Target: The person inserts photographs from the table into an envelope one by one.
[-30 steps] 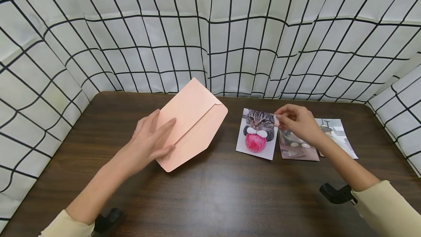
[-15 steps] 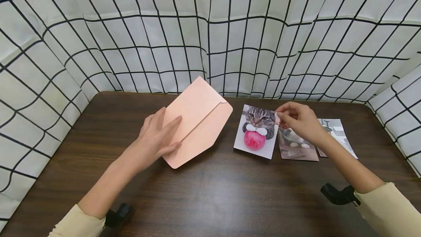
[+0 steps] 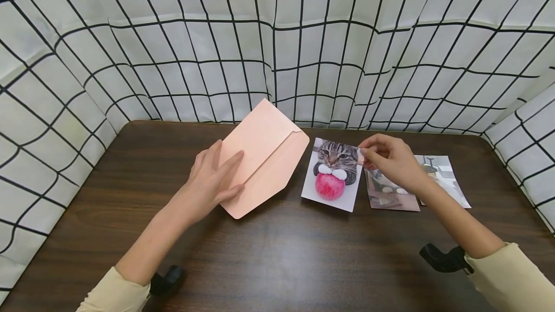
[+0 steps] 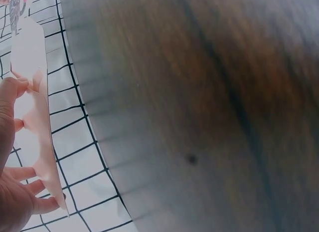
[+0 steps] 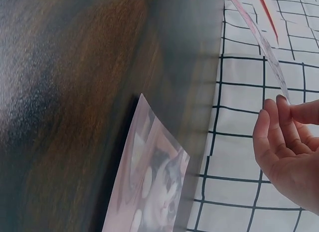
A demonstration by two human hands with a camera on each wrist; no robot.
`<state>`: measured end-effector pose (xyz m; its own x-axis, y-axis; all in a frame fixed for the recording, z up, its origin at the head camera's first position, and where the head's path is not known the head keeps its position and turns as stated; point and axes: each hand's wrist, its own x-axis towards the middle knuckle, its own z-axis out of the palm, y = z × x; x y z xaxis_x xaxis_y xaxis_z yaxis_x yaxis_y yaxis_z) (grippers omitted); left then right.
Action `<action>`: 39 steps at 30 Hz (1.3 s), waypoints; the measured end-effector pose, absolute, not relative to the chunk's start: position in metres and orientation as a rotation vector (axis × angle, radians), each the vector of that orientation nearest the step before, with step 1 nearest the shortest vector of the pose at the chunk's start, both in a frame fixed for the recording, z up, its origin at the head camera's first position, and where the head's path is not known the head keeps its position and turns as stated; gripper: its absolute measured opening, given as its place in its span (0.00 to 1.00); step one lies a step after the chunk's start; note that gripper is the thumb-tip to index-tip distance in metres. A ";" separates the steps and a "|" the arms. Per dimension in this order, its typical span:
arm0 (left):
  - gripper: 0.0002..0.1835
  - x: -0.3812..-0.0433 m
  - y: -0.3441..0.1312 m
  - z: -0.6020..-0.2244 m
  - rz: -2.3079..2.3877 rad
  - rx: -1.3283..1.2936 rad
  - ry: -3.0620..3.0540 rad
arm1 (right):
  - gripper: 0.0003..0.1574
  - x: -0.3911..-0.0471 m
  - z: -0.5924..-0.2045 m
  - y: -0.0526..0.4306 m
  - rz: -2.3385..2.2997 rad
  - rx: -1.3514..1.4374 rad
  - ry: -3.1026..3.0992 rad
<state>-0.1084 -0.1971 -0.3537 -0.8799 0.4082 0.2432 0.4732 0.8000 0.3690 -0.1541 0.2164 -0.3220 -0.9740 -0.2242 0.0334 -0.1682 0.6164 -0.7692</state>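
Observation:
My left hand (image 3: 207, 183) holds a pale pink envelope (image 3: 272, 150), thumb and a finger lying across its face near the flap seam. Tilted off the table, the envelope shows almost edge-on in the left wrist view, beside the fingers (image 4: 22, 173). Between thumb and fingertips, my right hand (image 3: 393, 163) pinches the right edge of a photo (image 3: 331, 170) of a striped cat with a pink ball. This photo is raised just right of the envelope. In the right wrist view the pinched photo (image 5: 264, 45) appears as a thin curved strip.
A second cat photo (image 3: 392, 199) lies on the dark wooden table (image 3: 277, 264) under my right hand. Farther right is another photo (image 3: 446, 177), partly hidden by the wrist. A white curtain (image 3: 243, 42) with a black grid encloses the table's back and sides.
The envelope and my left hand have shifted right and slightly upward in the head view. The pinched photo has risen off the table and moved left toward the envelope.

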 end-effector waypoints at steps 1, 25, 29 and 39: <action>0.33 -0.108 -0.196 -0.354 -0.646 -0.693 -2.838 | 0.13 -0.154 -0.322 0.216 -1.305 -0.340 2.765; 0.32 -0.110 -0.176 -0.359 -0.661 -0.702 -2.770 | 0.13 -0.148 -0.323 0.207 -1.369 -0.340 2.733; 0.32 -0.111 -0.173 -0.359 -0.666 -0.713 -2.738 | 0.13 -0.148 -0.324 0.205 -1.380 -0.329 2.730; 0.31 -0.112 -0.164 -0.360 -0.693 -0.683 -2.721 | 0.12 -0.148 -0.324 0.198 -1.409 -0.313 2.740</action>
